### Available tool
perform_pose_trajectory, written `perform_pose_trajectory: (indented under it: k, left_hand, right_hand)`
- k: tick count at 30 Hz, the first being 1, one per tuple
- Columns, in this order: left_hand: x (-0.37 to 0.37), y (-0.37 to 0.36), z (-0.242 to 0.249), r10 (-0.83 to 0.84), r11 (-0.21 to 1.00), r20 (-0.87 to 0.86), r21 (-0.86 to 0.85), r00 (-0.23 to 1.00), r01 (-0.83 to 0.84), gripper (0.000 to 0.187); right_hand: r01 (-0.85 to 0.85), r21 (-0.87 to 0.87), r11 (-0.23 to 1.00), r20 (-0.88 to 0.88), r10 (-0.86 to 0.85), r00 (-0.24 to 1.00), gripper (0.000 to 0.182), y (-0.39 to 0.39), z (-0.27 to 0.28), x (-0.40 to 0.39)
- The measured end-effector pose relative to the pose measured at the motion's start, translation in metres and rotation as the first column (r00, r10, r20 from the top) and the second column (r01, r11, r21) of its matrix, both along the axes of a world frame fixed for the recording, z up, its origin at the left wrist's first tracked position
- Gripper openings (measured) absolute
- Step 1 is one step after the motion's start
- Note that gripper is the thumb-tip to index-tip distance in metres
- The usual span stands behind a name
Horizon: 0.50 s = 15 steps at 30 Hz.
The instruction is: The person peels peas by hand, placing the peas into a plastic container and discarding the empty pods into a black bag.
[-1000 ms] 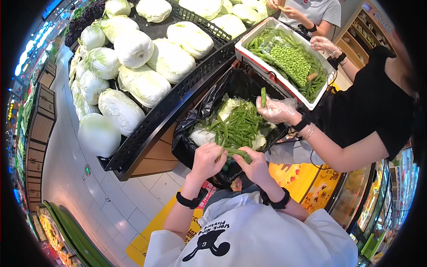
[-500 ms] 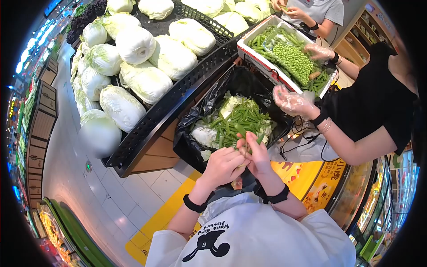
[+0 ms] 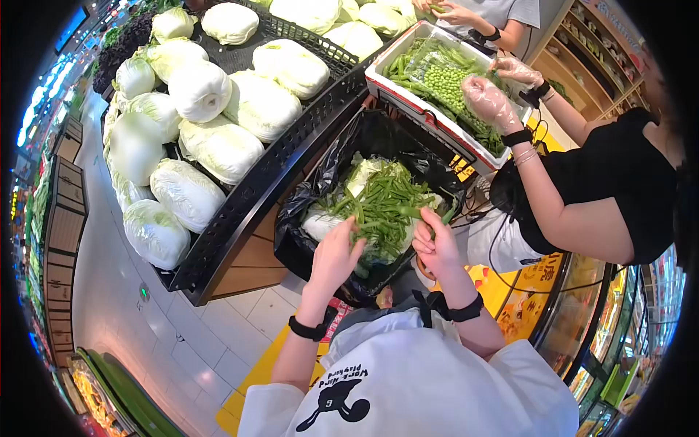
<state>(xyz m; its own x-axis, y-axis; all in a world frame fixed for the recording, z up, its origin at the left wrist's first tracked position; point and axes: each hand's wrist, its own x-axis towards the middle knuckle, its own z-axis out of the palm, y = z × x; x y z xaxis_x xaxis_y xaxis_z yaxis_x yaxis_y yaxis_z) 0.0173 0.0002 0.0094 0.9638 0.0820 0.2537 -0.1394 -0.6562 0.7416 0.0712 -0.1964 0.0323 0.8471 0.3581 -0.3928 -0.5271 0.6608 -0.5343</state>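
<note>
Below me, a black-bag-lined bin holds a heap of green pea pods with pale cabbage leaves among them. Over its left front side is my left hand, its fingertips at a light green pod that seems to be held; the pod partly merges with the heap behind. My right hand is closed on green pea pods above the right front side, one end pointing left and another sticking up at the right. The two hands are apart.
Chinese cabbages fill a black slatted display on the left. Beyond the bin stands a white box with pods and shelled peas. A co-worker's gloved hands are over it; another person stands behind. Cables hang at right.
My hands, together around a pod before, have separated, left hand to the left and right hand to the right. The co-worker's nearer gloved hand has moved up over the white box.
</note>
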Motion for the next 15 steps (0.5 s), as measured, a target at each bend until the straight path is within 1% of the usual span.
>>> perform_pose_trajectory:
  k: [1, 2, 3, 4, 5, 7, 8, 9, 11, 12, 13, 14, 15]
  left_hand:
    - [0.005, 0.000, -0.004, 0.008, 1.000, 0.017, 0.013, 1.000, -0.008, 0.029]
    - [0.009, 0.001, -0.006, 0.006, 1.000, 0.017, 0.011, 1.000, -0.006, 0.029]
    - [0.012, 0.001, 0.003, -0.014, 0.998, -0.023, -0.059, 1.000, 0.012, 0.034]
    - [0.013, 0.000, 0.012, -0.037, 0.991, -0.064, -0.131, 0.997, 0.029, 0.040]
    - [0.012, -0.002, 0.019, -0.040, 0.991, -0.067, -0.133, 0.997, 0.031, 0.040]
    - [0.006, -0.006, 0.034, -0.191, 0.934, 0.041, -0.300, 0.981, 0.195, 0.042]
    - [0.001, -0.007, 0.045, -0.216, 0.929, 0.047, -0.299, 0.975, 0.220, 0.035]
    - [-0.002, -0.007, 0.044, -0.215, 0.928, 0.044, -0.301, 0.976, 0.218, 0.035]
    - [-0.007, -0.006, 0.042, -0.214, 0.938, -0.009, -0.282, 0.977, 0.203, 0.026]
    - [-0.009, -0.007, 0.042, -0.211, 0.937, -0.011, -0.285, 0.977, 0.200, 0.026]
    - [-0.011, -0.007, 0.043, -0.164, 0.930, -0.024, -0.336, 0.986, 0.147, 0.021]
    - [-0.013, -0.008, 0.043, -0.117, 0.918, -0.040, -0.385, 0.992, 0.093, 0.017]
    - [-0.016, -0.009, 0.042, -0.112, 0.917, -0.041, -0.388, 0.993, 0.088, 0.017]
  right_hand:
    - [0.001, 0.000, 1.000, 0.000, -0.001, 1.000, 0.006, 0.001, 0.004, 0.000]
    - [-0.060, -0.038, 0.997, 0.003, 0.060, 0.998, 0.008, 0.002, 0.008, 0.000]
    - [-0.119, -0.077, 0.990, 0.005, 0.120, 0.993, 0.009, 0.002, 0.009, 0.001]
    - [-0.127, -0.048, 0.991, 0.008, 0.127, 0.992, 0.012, 0.003, 0.008, 0.001]
    - [-0.124, -0.049, 0.991, 0.005, 0.124, 0.992, 0.012, 0.004, 0.005, 0.000]
    - [-0.165, -0.156, 0.974, 0.034, 0.172, 0.985, 0.013, 0.007, 0.001, -0.003]
    - [-0.222, -0.200, 0.954, 0.014, 0.230, 0.973, 0.013, 0.009, 0.004, -0.003]
    - [-0.224, -0.201, 0.954, 0.011, 0.231, 0.973, 0.013, 0.011, 0.008, -0.004]
    - [-0.315, -0.261, 0.913, 0.071, 0.343, 0.937, 0.015, 0.016, 0.018, -0.006]
    - [-0.322, -0.247, 0.914, 0.085, 0.351, 0.932, 0.015, 0.017, 0.019, -0.008]
    - [-0.324, -0.249, 0.913, 0.082, 0.354, 0.932, 0.015, 0.019, 0.020, -0.010]
    - [-0.328, -0.314, 0.891, 0.093, 0.373, 0.923, 0.015, 0.021, 0.021, -0.011]
    - [-0.330, -0.378, 0.865, 0.102, 0.393, 0.914, 0.016, 0.022, 0.021, -0.012]
